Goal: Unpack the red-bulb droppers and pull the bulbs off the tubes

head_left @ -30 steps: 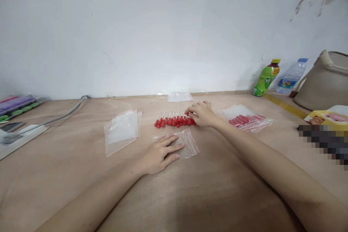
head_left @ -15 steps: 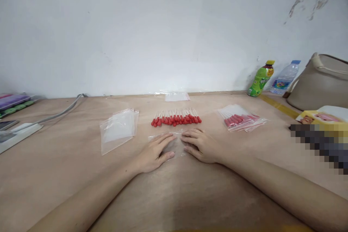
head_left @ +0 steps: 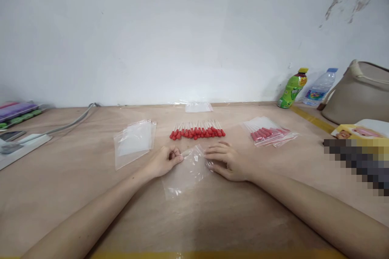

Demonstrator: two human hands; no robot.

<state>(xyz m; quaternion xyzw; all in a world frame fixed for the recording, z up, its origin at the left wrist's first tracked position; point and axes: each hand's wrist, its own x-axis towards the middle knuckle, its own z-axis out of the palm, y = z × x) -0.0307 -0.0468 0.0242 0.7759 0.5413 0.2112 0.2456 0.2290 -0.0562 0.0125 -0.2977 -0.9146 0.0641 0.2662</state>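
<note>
A clear zip bag (head_left: 185, 172) lies on the wooden table (head_left: 212, 214) between my hands, its far edge lifted. My left hand (head_left: 165, 160) is curled and pinches the bag's left top corner. My right hand (head_left: 227, 161) holds the bag's right edge, its fingers pointing left and partly pressed together. Just beyond the bag lies a row of red-tipped sticks (head_left: 197, 130).
A stack of empty clear bags (head_left: 133, 141) lies to the left, filled bags of red-tipped sticks (head_left: 269, 134) to the right, and another clear bag (head_left: 198, 107) by the wall. Two bottles (head_left: 293, 88) and a beige bag (head_left: 360, 95) stand far right; a power strip (head_left: 21, 147) sits far left.
My right hand left the row of sticks and came down to the bag. My left hand went from lying flat on the bag to pinching its corner; the bag's edge lifted and shifted nearer.
</note>
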